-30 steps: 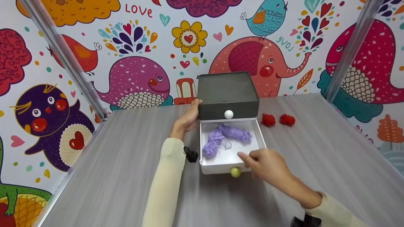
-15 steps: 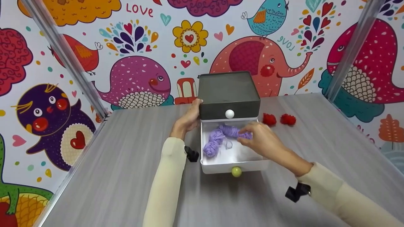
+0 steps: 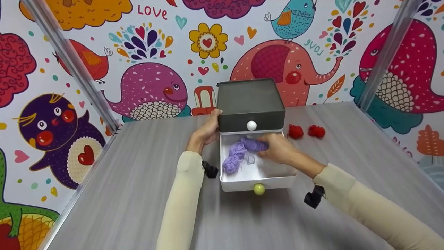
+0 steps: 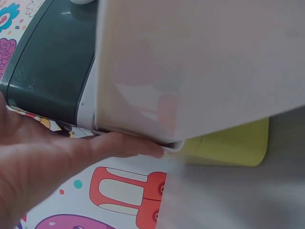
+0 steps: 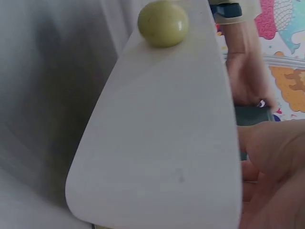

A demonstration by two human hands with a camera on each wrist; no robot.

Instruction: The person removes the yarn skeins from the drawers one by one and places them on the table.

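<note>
Bending the thumb and fingers of my right hand (image 3: 277,149) round the right end of a purple yarn skein (image 3: 252,144), I have it inside the pulled-out white drawer (image 3: 239,186), just right of the centre of the head view; how firmly I pinch it I cannot tell, since my fingertips are hidden. My left hand (image 3: 207,130) touches the left side of the dark grey box (image 3: 249,97), fingers straight as far as they show. What could go wrong, I judge, comes from the loose strands: pinching only the outer ones might let the skein slip or unravel, or drag along the other purple yarn skein (image 3: 234,159) close by its left end. My wrist also crosses the drawer's right wall, so a low lift might knock it, and a slack left hand could let everything slide on the table (image 3: 138,191). Half a second ago my right hand sat farther right, the skein's end showing between finger and thumb; now my fingers cover that end. My left hand, the drawer and the two red yarn bundles (image 3: 295,132) right of the box look unmoved.
</note>
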